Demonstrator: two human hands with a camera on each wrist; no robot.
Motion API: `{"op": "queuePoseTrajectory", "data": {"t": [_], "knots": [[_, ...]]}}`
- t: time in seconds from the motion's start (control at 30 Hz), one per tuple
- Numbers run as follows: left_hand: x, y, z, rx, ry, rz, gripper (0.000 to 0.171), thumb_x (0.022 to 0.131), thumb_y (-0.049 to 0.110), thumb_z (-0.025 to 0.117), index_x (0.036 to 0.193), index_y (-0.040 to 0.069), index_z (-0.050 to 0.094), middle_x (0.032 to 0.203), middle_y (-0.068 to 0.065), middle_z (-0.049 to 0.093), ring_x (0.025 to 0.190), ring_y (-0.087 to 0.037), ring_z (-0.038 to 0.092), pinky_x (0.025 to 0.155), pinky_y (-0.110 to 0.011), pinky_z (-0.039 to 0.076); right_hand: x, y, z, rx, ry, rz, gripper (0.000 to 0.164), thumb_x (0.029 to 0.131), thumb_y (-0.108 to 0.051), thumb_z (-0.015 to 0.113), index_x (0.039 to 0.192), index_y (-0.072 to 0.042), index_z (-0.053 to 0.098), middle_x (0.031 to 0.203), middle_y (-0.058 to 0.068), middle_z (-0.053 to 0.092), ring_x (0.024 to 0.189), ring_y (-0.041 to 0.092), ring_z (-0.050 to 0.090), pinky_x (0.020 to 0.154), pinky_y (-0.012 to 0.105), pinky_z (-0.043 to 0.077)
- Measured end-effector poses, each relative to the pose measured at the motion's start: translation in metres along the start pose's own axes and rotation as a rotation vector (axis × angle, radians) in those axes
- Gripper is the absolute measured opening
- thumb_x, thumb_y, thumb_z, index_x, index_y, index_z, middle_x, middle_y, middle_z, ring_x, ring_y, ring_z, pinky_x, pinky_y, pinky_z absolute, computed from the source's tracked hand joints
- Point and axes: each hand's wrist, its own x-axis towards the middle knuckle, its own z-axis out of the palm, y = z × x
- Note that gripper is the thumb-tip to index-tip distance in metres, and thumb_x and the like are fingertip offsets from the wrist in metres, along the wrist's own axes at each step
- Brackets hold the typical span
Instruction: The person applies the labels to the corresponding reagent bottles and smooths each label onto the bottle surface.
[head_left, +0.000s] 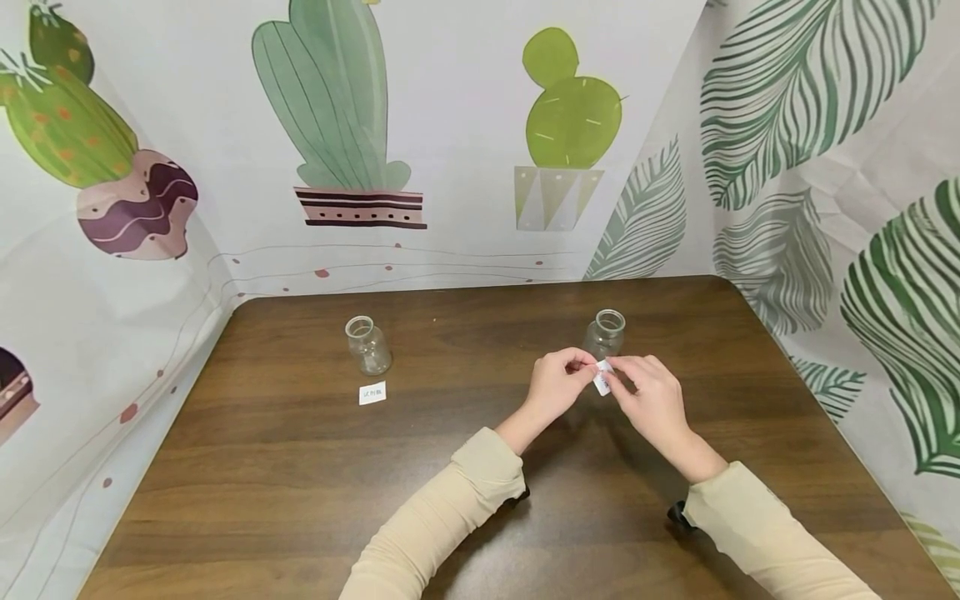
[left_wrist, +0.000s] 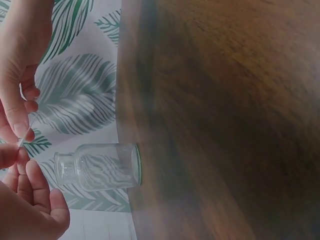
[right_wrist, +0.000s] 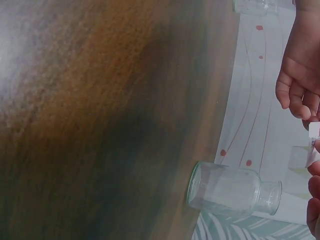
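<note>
Both hands meet in front of the right glass jar (head_left: 606, 330), above the table. A small white label with dark writing (head_left: 602, 380) is between them. My left hand (head_left: 557, 383) pinches its upper left edge between thumb and fingertips. The right hand (head_left: 651, 400) pinches the label from the other side. In the left wrist view the label (left_wrist: 24, 136) shows nearly edge-on between the fingertips. An open-mouthed clear jar (right_wrist: 227, 189) stands close by in the right wrist view, with neither hand touching it.
Another clear glass jar (head_left: 369, 346) stands on the left of the brown wooden table (head_left: 300, 500). A white label with writing (head_left: 372, 392) lies flat in front of it. A cloth printed with cacti and leaves (head_left: 465, 125) hangs behind the table.
</note>
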Motion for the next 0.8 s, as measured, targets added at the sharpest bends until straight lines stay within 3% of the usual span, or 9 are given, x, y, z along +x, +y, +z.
{"op": "queuePoseTrajectory", "data": {"t": [0.37, 0.57, 0.8], "knots": [[-0.0001, 0.0009, 0.0006, -0.037, -0.003, -0.021, 0.006, 0.078, 0.014, 0.063, 0.078, 0.01, 0.067, 0.067, 0.001, 0.064, 0.057, 0.001, 0.048, 0.054, -0.013, 0.038, 0.0, 0.0024, -0.0001, 0.063, 0.016, -0.007, 0.024, 0.059, 0.001, 0.074, 0.082, -0.001, 0.066, 0.071, 0.009, 0.065, 0.06, 0.019, 0.05, 0.051, 0.023, 0.037], [-0.0012, -0.0004, 0.0025, -0.02, -0.019, -0.011, 0.005, 0.078, 0.016, 0.063, 0.078, 0.012, 0.066, 0.068, 0.002, 0.064, 0.058, 0.001, 0.048, 0.055, -0.012, 0.038, 0.0019, 0.0023, -0.0012, 0.092, -0.046, 0.085, 0.021, 0.06, 0.004, 0.074, 0.076, -0.003, 0.062, 0.077, 0.007, 0.06, 0.058, 0.018, 0.054, 0.05, 0.02, 0.043], [-0.0025, -0.0042, 0.0045, 0.0, -0.052, 0.03, 0.006, 0.079, 0.017, 0.062, 0.08, 0.012, 0.066, 0.072, 0.002, 0.066, 0.061, 0.002, 0.05, 0.057, -0.01, 0.039, 0.0041, 0.0024, -0.0027, 0.083, -0.109, 0.143, 0.02, 0.062, 0.004, 0.072, 0.07, -0.008, 0.058, 0.069, -0.001, 0.049, 0.058, 0.007, 0.041, 0.054, 0.011, 0.031]]}}
